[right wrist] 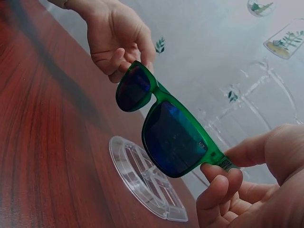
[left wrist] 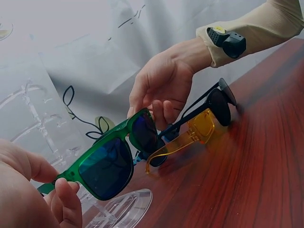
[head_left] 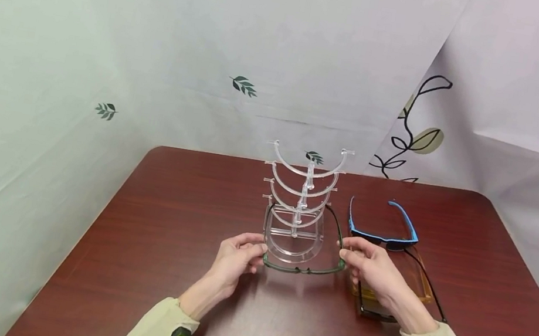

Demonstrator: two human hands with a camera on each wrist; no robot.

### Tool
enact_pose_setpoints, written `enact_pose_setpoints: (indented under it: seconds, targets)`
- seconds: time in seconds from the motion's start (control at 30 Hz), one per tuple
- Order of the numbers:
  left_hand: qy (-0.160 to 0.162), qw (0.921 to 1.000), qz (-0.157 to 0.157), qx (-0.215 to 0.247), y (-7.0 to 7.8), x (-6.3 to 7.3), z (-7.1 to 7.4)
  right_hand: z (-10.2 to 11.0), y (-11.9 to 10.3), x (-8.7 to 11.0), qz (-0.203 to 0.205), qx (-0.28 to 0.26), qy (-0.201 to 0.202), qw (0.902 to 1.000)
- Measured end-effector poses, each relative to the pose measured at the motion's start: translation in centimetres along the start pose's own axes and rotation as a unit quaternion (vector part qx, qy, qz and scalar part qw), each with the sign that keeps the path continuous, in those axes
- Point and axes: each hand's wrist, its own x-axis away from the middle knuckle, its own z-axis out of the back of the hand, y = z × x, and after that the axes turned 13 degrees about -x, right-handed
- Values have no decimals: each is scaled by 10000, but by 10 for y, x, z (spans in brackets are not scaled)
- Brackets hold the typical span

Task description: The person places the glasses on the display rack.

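Both hands hold a pair of green sunglasses (head_left: 303,270) with dark bluish lenses, one at each end of the frame. My left hand (head_left: 234,260) pinches the left hinge corner between thumb and fingers. At the other corner, my right hand (head_left: 373,268) pinches the frame the same way. The temples point away toward a clear plastic glasses stand (head_left: 303,197), whose several curved arms carry nothing. In the right wrist view the green sunglasses (right wrist: 175,137) hang above the stand's clear base (right wrist: 147,180). I cannot tell whether the temples touch the stand.
Right of the stand lie blue-framed sunglasses (head_left: 383,239) with temples up. Nearer, partly under my right forearm, are yellow-orange glasses (head_left: 425,277) and black-framed glasses (head_left: 373,314). The dark red wooden table (head_left: 177,206) ends at a pale fabric backdrop (head_left: 186,59).
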Motion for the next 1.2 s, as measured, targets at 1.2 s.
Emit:
enact_pose_setpoints:
  seconds: [1.2]
  targets:
    - [92,9998,34,-169,12,-41,8,0,-5,-41,-79,100,119,9998]
